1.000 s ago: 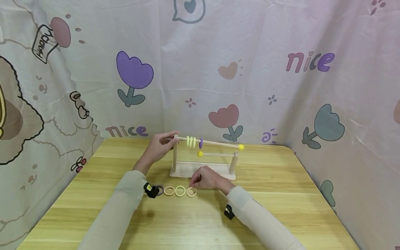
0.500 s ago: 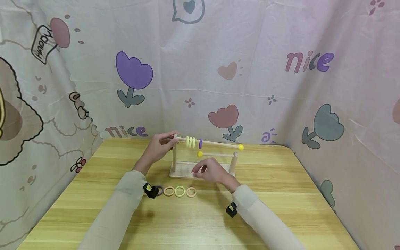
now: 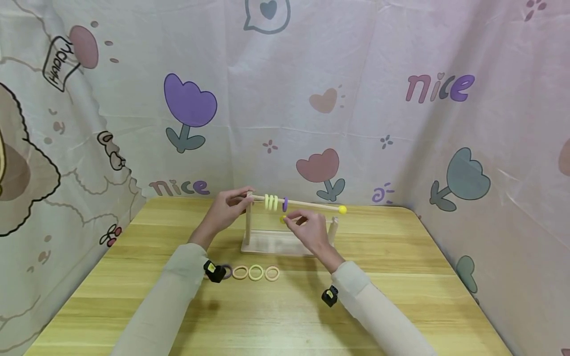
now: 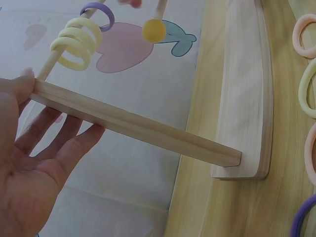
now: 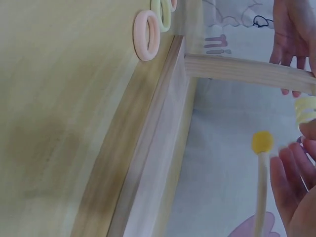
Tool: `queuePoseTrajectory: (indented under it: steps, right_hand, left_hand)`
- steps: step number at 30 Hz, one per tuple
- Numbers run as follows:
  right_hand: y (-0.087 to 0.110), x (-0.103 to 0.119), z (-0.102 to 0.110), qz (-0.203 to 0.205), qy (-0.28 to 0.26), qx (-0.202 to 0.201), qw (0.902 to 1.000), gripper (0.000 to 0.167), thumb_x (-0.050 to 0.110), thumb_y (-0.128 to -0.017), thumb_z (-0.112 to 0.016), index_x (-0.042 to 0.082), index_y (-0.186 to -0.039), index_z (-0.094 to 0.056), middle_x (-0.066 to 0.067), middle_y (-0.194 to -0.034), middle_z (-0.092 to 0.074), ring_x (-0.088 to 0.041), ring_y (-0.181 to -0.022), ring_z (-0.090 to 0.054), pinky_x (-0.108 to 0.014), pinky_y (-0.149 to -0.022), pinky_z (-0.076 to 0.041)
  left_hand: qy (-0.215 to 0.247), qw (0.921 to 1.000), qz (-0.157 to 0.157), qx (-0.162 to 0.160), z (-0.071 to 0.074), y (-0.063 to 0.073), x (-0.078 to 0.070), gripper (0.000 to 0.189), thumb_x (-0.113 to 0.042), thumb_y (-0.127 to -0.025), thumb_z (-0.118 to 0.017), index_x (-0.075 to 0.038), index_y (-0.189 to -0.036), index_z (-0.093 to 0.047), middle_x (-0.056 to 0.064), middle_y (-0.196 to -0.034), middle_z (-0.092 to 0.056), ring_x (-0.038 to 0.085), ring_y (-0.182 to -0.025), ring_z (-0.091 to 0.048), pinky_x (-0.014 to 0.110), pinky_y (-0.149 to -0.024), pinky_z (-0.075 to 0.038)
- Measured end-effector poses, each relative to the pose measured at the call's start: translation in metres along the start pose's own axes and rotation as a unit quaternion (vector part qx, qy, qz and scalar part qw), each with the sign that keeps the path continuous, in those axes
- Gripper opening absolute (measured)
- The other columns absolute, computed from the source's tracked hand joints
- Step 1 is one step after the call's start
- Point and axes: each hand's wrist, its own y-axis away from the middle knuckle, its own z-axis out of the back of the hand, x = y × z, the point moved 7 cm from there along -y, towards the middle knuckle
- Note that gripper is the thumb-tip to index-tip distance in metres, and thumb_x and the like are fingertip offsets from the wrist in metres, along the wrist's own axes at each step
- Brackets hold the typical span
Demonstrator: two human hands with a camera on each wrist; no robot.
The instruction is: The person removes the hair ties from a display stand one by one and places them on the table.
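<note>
A wooden stand [image 3: 278, 242] has two upright posts. My left hand [image 3: 227, 210] holds the top of its left post [image 4: 133, 123], thumb at the top end and fingers behind. From that post a long rod [image 3: 307, 203] runs rightward to a yellow ball. On the rod hang several pale yellow rings [image 4: 76, 43] and one purple ring [image 4: 101, 11]. My right hand [image 3: 309, 230] is raised just below the purple ring, close to the lower rod's yellow ball [image 5: 262, 142]. Its fingers look fairly straight, and I see nothing held; the fingertips are partly cut off in the right wrist view.
A row of loose rings lies on the wooden table [image 3: 285, 316] in front of the stand, among them a pink ring [image 3: 272, 273], a pale yellow ring [image 3: 256, 272] and a purple ring [image 4: 303, 215]. A patterned cloth [image 3: 249, 99] hangs behind the table.
My right hand has risen from beside the rightmost pink ring on the table to just under the upper rod. That ring stays on the table. My left hand keeps its hold on the post.
</note>
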Motion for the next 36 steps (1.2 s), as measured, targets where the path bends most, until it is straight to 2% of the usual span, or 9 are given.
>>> queuePoseTrajectory:
  steps: [4,9,19,36]
  right_hand:
    - [-0.002,0.006,0.005,0.024,0.018,-0.038,0.9989,0.009,0.011,-0.083,-0.085,0.004,-0.087,-0.081,-0.01,-0.084,-0.08,-0.021,-0.061,-0.073,-0.015,-0.054,-0.055]
    - [-0.003,0.011,0.005,0.035,0.041,-0.054,0.9971,0.013,0.016,-0.085,-0.085,0.004,-0.087,-0.08,-0.01,-0.084,-0.08,-0.022,-0.058,-0.072,-0.019,-0.053,-0.057]
    - [-0.006,0.013,0.004,0.017,0.059,-0.082,0.9947,0.017,0.022,-0.084,-0.085,0.006,-0.086,-0.081,-0.007,-0.082,-0.08,-0.02,-0.055,-0.071,-0.019,-0.05,-0.054]
    - [-0.003,0.008,0.011,-0.004,0.051,-0.114,0.9922,0.009,0.013,-0.085,-0.081,0.005,-0.086,-0.081,-0.008,-0.082,-0.08,-0.017,-0.049,-0.067,-0.013,-0.045,-0.049]
  left_hand:
    - [-0.004,1.0,-0.001,0.0,0.0,0.0,0.002,0.039,-0.027,-0.104,-0.064,-0.009,-0.138,-0.066,0.022,-0.129,-0.067,0.038,-0.12,-0.068,0.031,-0.096,-0.062]
    - [-0.007,1.0,0.002,-0.001,0.001,-0.001,0.003,0.039,-0.028,-0.104,-0.064,-0.01,-0.138,-0.066,0.021,-0.129,-0.066,0.037,-0.121,-0.068,0.032,-0.096,-0.062]
    - [-0.004,0.9999,0.01,-0.004,0.001,0.0,0.004,0.04,-0.029,-0.104,-0.064,-0.011,-0.139,-0.066,0.021,-0.131,-0.066,0.037,-0.122,-0.067,0.033,-0.096,-0.062]
    - [-0.009,0.9999,0.004,-0.005,0.0,0.001,0.001,0.041,-0.028,-0.104,-0.063,-0.009,-0.141,-0.063,0.022,-0.131,-0.066,0.036,-0.121,-0.067,0.032,-0.097,-0.061]
